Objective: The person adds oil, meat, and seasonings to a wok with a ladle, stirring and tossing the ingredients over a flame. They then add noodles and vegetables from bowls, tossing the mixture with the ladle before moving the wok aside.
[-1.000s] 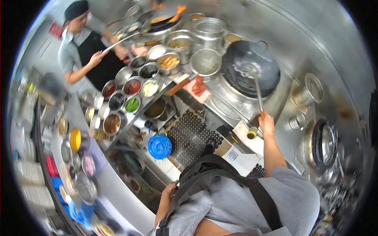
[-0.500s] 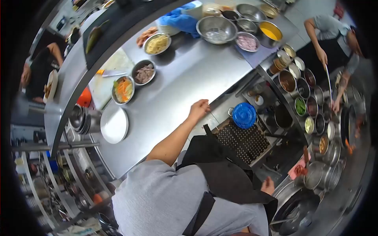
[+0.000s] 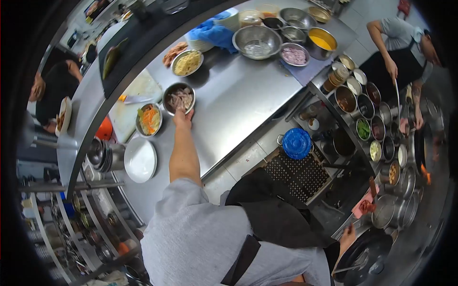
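My left hand (image 3: 183, 117) reaches across the steel counter and is closed on the near rim of a metal bowl (image 3: 165, 101) of sliced raw meat (image 3: 181, 98). Right beside it stands a metal bowl of shredded carrot and greens (image 3: 149, 119). My right hand (image 3: 348, 234) hangs low on the other side, close to the rim of a dark wok (image 3: 365, 250). Its fingers are loosely bent and apart, and nothing shows in them.
A white plate (image 3: 140, 160), a cutting board (image 3: 126, 113) with a knife and a noodle bowl (image 3: 187, 63) lie around. Larger bowls (image 3: 257, 43) stand at the counter's far end. A co-worker (image 3: 398, 43) cooks at right near a small flame (image 3: 426, 176). A blue-lidded pot (image 3: 296, 143) sits low.
My left hand has moved from over the counter's edge to the meat bowl and taken hold of it; the bowl has shifted slightly. My right hand has moved right, nearer the wok.
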The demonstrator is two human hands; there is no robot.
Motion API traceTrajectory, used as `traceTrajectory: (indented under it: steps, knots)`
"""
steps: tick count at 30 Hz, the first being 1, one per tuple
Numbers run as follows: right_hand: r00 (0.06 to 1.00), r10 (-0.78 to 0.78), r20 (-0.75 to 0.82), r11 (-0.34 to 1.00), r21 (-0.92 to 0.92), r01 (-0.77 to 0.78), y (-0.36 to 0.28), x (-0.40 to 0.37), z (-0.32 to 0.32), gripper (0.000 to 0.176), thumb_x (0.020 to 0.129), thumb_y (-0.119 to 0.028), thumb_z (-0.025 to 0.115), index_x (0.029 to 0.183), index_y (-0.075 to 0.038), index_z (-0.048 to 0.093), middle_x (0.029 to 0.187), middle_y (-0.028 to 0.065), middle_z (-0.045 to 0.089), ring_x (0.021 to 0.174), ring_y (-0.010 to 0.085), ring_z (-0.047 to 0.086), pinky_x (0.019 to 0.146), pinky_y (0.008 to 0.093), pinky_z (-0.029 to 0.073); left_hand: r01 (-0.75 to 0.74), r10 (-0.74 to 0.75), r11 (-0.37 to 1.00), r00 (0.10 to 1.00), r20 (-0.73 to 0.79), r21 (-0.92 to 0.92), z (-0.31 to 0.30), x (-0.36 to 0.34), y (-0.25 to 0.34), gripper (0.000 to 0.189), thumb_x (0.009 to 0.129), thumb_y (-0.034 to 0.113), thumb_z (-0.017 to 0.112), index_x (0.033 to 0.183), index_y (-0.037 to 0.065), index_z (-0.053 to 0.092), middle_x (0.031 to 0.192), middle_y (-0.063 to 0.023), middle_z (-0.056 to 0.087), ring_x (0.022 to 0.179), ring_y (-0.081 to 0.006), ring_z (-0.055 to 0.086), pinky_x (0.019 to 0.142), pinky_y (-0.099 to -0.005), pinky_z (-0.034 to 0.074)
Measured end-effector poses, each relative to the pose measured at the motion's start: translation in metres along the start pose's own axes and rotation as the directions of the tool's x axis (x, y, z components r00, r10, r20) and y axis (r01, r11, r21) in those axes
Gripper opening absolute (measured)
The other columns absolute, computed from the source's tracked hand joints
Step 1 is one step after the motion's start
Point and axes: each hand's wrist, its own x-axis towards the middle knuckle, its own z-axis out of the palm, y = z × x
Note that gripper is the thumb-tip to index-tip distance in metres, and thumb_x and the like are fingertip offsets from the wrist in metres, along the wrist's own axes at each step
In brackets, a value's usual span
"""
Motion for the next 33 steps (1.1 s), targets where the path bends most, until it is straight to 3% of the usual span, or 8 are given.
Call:
traceTrajectory:
  steps: [8, 12, 18, 20, 25, 28, 30, 33]
  knots:
    - [0.873, 0.314, -0.374, 0.816, -0.363, -0.449, 0.136, -0.110, -0.058, 0.045, 0.082, -0.022, 0.062, 0.120, 0.001, 0.052, 0.116, 0.0254, 0.052, 0.107, 0.0397, 0.049, 0.092, 0.0420, 0.039, 0.122, -0.298, 0.853, 0.912, 0.282, 0.508, 0.051, -0.130, -0.108, 0.038, 0.069, -0.001, 0.045, 0.106, -0.001, 0.049, 0.092, -0.0140, 0.054, 0.069, -0.0279, 0.057, 0.052, -0.0388, 0.055]
    - [0.720, 0.617, -0.316, 0.718, -0.148, -0.680, 0.095, -0.145, -0.058, 0.070, 0.079, -0.030, 0.066, 0.130, 0.007, 0.037, 0.129, 0.0273, 0.043, 0.121, 0.0377, 0.040, 0.101, 0.0399, 0.033, 0.032, -0.604, 0.630, 0.649, 0.463, 0.776, 0.122, -0.249, -0.181, 0.039, 0.069, -0.001, 0.047, 0.107, 0.000, 0.049, 0.088, -0.0133, 0.059, 0.061, -0.0235, 0.059, 0.042, -0.0330, 0.052]
    - [0.499, 0.759, -0.420, 0.609, 0.185, -0.771, 0.102, -0.181, -0.041, 0.042, 0.078, -0.009, 0.049, 0.119, 0.002, 0.051, 0.108, 0.0230, 0.058, 0.101, 0.0382, 0.055, 0.090, 0.0419, 0.044, -0.341, -0.816, 0.450, 0.220, 0.535, 0.825, 0.186, -0.463, -0.300, 0.042, 0.071, -0.001, 0.047, 0.113, -0.001, 0.049, 0.092, -0.0133, 0.061, 0.059, -0.0214, 0.061, 0.034, -0.0277, 0.048]
    - [0.604, 0.653, -0.457, 0.732, 0.179, -0.657, 0.125, -0.182, -0.030, 0.056, 0.077, -0.004, 0.054, 0.131, -0.003, 0.038, 0.103, 0.0263, 0.057, 0.094, 0.0419, 0.055, 0.080, 0.0461, 0.046, -0.484, -0.843, 0.467, 0.010, 0.538, 0.740, 0.199, -0.535, -0.327, 0.036, 0.075, 0.005, 0.051, 0.112, 0.000, 0.051, 0.091, -0.0107, 0.063, 0.061, -0.0206, 0.062, 0.035, -0.0273, 0.049]
    - [0.353, 0.910, -0.216, 0.397, 0.699, -0.595, 0.132, -0.127, -0.053, 0.057, 0.078, -0.010, 0.052, 0.133, -0.005, 0.038, 0.095, 0.0228, 0.061, 0.090, 0.0380, 0.058, 0.081, 0.0431, 0.045, -0.635, -0.753, 0.655, -0.499, 0.429, 0.411, 0.215, -0.747, -0.391, 0.036, 0.077, 0.007, 0.052, 0.112, 0.000, 0.052, 0.091, -0.0106, 0.062, 0.066, -0.0203, 0.062, 0.041, -0.0275, 0.048]
    - [0.349, 0.919, 0.185, 0.059, 0.810, -0.584, 0.104, -0.147, -0.090, 0.060, 0.078, -0.007, 0.052, 0.135, -0.009, 0.037, 0.089, 0.0216, 0.061, 0.083, 0.0386, 0.059, 0.075, 0.0435, 0.046, -0.439, -0.232, 0.776, -0.866, 0.443, -0.453, 0.207, -0.855, -0.463, 0.049, 0.075, 0.004, 0.052, 0.123, 0.003, 0.046, 0.090, -0.0242, 0.063, 0.077, -0.0377, 0.063, 0.065, -0.0437, 0.050]
    - [0.496, 0.815, -0.299, 0.562, 0.620, -0.548, 0.102, -0.187, -0.063, 0.058, 0.078, -0.006, 0.053, 0.133, -0.010, 0.039, 0.081, 0.0202, 0.061, 0.076, 0.0394, 0.059, 0.069, 0.0448, 0.047, -0.558, -0.406, 0.634, -0.829, 0.384, -0.535, 0.172, -0.928, -0.442, 0.058, 0.075, 0.006, 0.053, 0.131, 0.008, 0.039, 0.088, -0.0274, 0.062, 0.083, -0.0423, 0.061, 0.076, -0.0485, 0.046]
    - [0.493, 0.770, -0.406, 0.635, 0.408, -0.655, 0.079, -0.225, -0.049, 0.054, 0.078, -0.006, 0.055, 0.131, -0.009, 0.042, 0.080, 0.0202, 0.059, 0.074, 0.0406, 0.057, 0.068, 0.0469, 0.046, -0.269, -0.292, 0.533, -0.948, 0.124, -0.802, 0.127, -0.976, -0.472, 0.068, 0.074, 0.004, 0.051, 0.136, 0.021, 0.031, 0.105, -0.0302, 0.055, 0.079, -0.0432, 0.061, 0.071, -0.0497, 0.049]
